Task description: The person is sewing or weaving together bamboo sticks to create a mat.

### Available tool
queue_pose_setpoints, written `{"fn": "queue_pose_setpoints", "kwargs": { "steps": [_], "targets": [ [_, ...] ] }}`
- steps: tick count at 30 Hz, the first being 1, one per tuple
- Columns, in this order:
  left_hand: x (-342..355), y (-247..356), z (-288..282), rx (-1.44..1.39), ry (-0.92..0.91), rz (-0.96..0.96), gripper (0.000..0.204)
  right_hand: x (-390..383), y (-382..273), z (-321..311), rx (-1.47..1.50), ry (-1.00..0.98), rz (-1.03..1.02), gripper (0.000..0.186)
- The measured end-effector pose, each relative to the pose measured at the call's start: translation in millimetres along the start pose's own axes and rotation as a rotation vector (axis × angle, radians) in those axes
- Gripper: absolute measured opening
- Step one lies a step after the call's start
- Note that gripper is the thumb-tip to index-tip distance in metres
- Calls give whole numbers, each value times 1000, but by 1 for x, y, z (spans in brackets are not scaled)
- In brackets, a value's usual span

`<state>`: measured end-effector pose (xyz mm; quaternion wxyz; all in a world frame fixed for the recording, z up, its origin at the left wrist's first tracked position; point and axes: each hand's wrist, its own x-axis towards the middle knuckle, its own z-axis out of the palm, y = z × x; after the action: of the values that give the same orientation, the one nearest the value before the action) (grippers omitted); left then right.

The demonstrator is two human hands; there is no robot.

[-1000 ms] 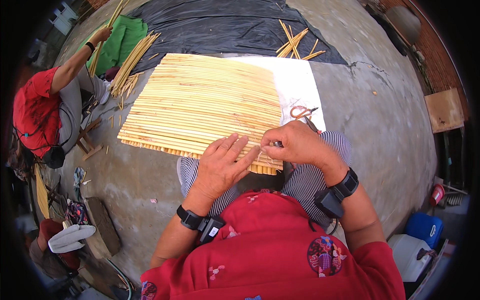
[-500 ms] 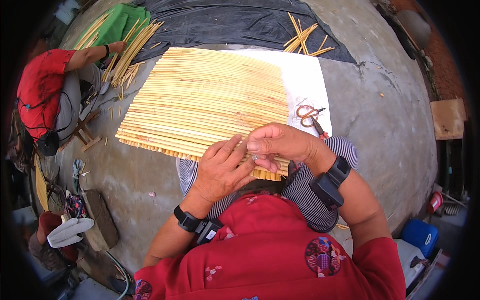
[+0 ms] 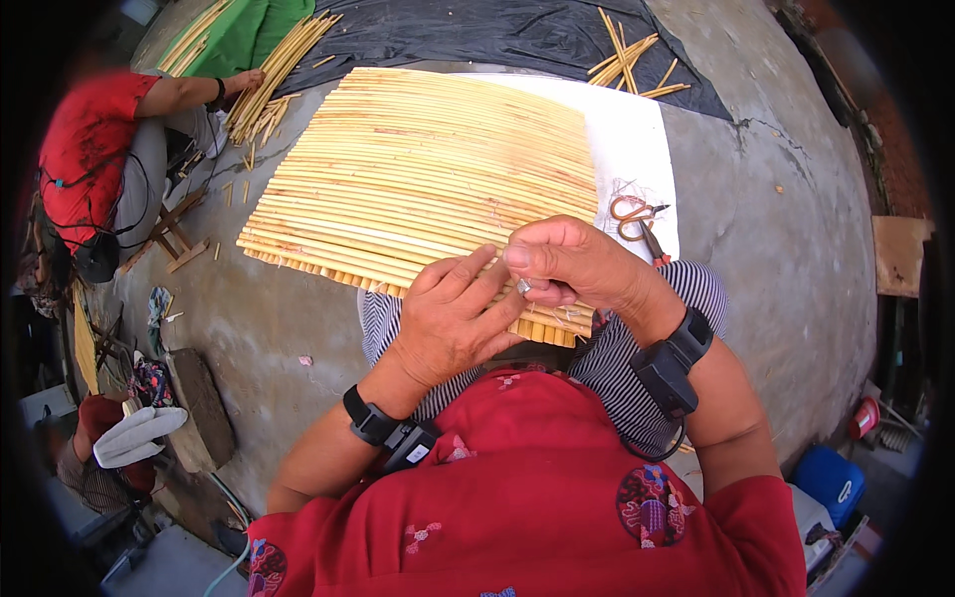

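Observation:
A mat of straight yellow canes (image 3: 428, 159), laid side by side, slopes across my lap, with a lower layer of cane ends showing along its near edge. My left hand (image 3: 453, 318) rests on that edge, its fingers stretched over the canes. Just to the right, my right hand (image 3: 567, 264) is closed in a pinch above the mat's near right corner. Whatever lies between its thumb and fingertip is too small to make out. A ring shows on one right finger.
A white board (image 3: 637, 149) lies under the mat, carrying scissors (image 3: 631, 221), pliers (image 3: 653, 245) and tangled thin strands. Loose canes (image 3: 625, 60) lie on a dark sheet (image 3: 468, 35). At left, a person in red (image 3: 95, 164) reaches toward a cane bundle (image 3: 279, 75). A wooden block (image 3: 199, 410) stands below.
The view has shifted a little, so the mat sits slightly higher and further right. Both hands keep nearly the same place at its near edge; the right hand stays pinched.

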<state>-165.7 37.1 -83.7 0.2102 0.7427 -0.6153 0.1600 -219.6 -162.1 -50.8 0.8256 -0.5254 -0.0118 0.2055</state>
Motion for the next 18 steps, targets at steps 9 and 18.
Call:
{"fn": "queue_pose_setpoints", "kwargs": {
  "steps": [9, 18],
  "targets": [
    [0, -1, -10, 5, -1, 23, 51, -10, 3, 1, -127, 36, -4, 33],
    [-5, -21, -39, -1032, 372, -594, 35, -8, 9, 0, -53, 53, -57, 28]
  ]
}}
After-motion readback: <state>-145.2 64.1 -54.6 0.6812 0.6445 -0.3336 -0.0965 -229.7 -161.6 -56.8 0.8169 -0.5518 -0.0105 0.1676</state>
